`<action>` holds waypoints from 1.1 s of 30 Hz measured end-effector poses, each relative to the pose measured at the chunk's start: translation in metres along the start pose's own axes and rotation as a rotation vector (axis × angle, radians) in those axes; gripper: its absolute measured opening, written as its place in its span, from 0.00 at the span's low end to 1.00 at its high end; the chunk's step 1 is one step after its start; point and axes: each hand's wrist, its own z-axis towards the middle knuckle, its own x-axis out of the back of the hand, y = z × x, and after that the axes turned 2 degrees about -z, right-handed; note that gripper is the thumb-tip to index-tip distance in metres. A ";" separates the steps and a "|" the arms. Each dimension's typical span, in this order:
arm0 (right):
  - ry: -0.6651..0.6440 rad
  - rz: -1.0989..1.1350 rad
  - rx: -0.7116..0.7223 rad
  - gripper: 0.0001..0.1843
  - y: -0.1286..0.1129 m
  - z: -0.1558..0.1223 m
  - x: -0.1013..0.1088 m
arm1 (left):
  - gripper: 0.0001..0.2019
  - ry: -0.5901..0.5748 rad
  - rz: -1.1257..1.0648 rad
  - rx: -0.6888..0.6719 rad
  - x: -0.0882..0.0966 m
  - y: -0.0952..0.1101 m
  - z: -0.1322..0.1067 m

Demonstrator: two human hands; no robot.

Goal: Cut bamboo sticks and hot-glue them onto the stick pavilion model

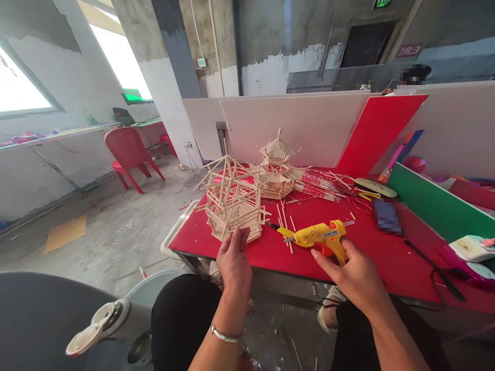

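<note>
My left hand [234, 260] rests its fingers against the front base of a wooden stick pavilion frame [232, 201] at the near left of the red table [278, 252]. My right hand [353, 275] wraps round the handle of a yellow glue gun [319, 235] that lies on its side, nozzle pointing left. A second, more finished stick pavilion [277, 167] stands behind. Loose sticks [284, 216] lie between the models and the gun.
White and red boards [371, 129] wall the table's back. A green board [433, 203], a black cable [436, 270] and plastic items sit at the right. A red chair [129, 152] stands on the floor far left. A grey bin with a white lid [93, 324] is by my knee.
</note>
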 end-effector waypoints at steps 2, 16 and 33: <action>0.007 -0.027 0.001 0.22 -0.002 -0.001 0.000 | 0.12 0.006 0.009 0.001 0.000 0.001 0.000; -0.002 -0.053 0.036 0.21 0.001 -0.008 -0.007 | 0.12 0.006 0.023 -0.012 -0.003 0.002 0.000; -0.027 -0.063 0.057 0.20 -0.004 -0.012 -0.015 | 0.12 0.003 -0.003 -0.010 -0.004 0.001 0.001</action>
